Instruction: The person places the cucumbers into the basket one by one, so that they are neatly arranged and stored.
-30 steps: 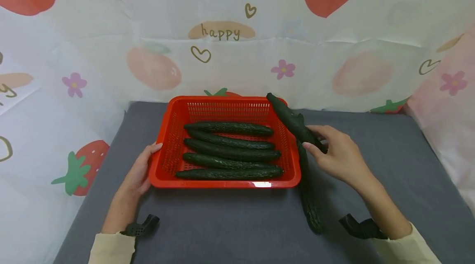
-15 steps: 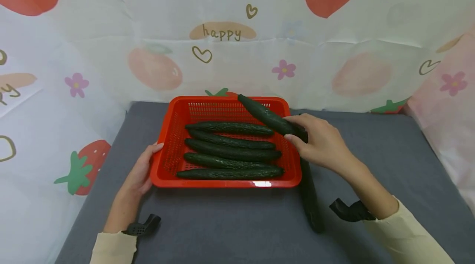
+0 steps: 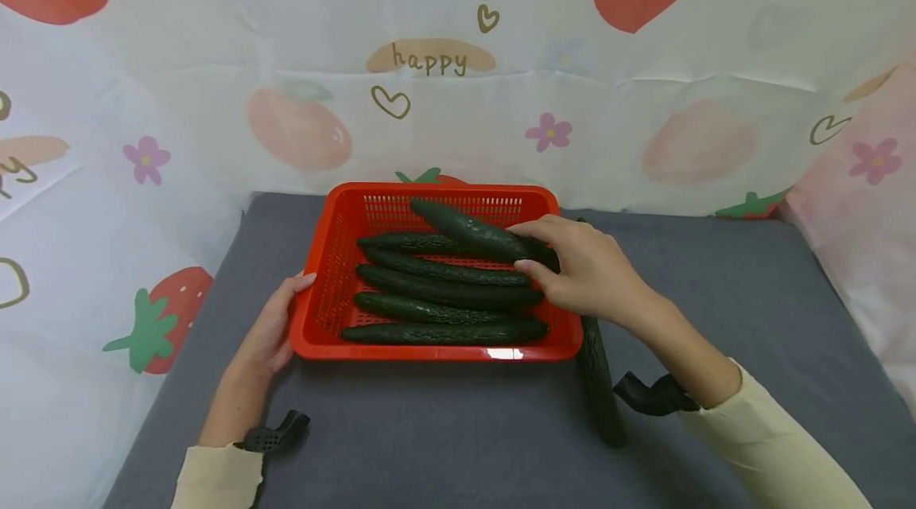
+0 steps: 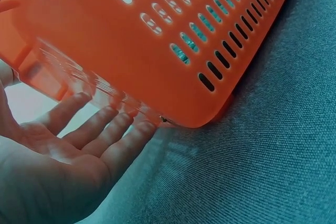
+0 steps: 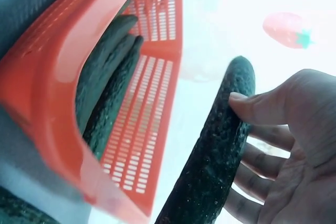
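My right hand [image 3: 583, 266] pinches a dark green cucumber [image 3: 472, 231] near its right end, thumb on one side and fingers on the other. The cucumber slants over the back right part of a red plastic basket [image 3: 436, 352], overlapping the rear cucumber there. Several more cucumbers [image 3: 447, 287] lie side by side across the basket floor. At the basket's left side, my left hand [image 3: 268, 326] holds the rim, its thumb on top. In the left wrist view, the fingers [image 4: 118, 129] rest against the outside of the slotted wall.
Another cucumber [image 3: 599, 386] lies lengthwise on the grey tablecloth [image 3: 444, 429], along the basket's right side and partly hidden by the right forearm and hand. A printed fabric backdrop [image 3: 458, 119] rises behind the table and along both sides.
My right hand has carried the cucumber leftward, from beside the basket's right rim to over its inside, and the cucumber now lies flatter. My left hand has stayed on the rim.
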A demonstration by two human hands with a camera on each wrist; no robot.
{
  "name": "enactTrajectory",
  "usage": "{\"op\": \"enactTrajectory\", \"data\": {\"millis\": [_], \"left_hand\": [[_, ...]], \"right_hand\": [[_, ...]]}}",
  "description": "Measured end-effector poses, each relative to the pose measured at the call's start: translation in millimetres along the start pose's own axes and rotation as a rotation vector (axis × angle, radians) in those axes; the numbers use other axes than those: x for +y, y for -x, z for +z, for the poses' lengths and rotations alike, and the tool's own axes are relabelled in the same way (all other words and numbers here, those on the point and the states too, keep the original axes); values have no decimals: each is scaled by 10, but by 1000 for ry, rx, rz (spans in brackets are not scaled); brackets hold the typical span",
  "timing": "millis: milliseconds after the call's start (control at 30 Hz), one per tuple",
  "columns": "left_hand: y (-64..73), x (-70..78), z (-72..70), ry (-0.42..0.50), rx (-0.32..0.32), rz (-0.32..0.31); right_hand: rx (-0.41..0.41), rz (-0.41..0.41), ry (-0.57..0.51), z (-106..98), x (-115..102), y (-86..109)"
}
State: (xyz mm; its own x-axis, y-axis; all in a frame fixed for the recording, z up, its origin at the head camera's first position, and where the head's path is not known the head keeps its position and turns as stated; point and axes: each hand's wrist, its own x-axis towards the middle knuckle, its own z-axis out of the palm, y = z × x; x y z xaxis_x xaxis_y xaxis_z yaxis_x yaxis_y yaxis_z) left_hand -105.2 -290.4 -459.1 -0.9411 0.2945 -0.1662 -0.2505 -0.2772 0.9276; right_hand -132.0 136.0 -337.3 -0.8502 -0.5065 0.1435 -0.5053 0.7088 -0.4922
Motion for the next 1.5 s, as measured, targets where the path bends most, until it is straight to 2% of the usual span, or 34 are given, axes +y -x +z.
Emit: {"op": "enactTrajectory", "data": {"millis": [267,433,700,833,1067,1167,1333,1500], "left_hand": [[-30,2,19,-15,-16,7],[5,2,5,-14,1,-15],[0,-4,-35,9,-43,27],[1,-5,-50,18,-56,32],[-9,-13,-27,3,-44,13],[-12,-15,-25,-1,-40,17],[-7,-20,-26,-6,-34,20],[-13,-27,-17,18,-40,25]], "right_hand": [[-33,-57,10,58,-173,-47],[-66,-91,34,127,-275,-109],[-111,-114,48,202,-419,-233],[-133,-130,53,248,-505,-279],[-146,-129,54,378,-608,-287],[-110,-130,39,421,-619,-290],[23,-112,-15,412,-581,-295],[38,-77,-24,351,-480,-251]]}}
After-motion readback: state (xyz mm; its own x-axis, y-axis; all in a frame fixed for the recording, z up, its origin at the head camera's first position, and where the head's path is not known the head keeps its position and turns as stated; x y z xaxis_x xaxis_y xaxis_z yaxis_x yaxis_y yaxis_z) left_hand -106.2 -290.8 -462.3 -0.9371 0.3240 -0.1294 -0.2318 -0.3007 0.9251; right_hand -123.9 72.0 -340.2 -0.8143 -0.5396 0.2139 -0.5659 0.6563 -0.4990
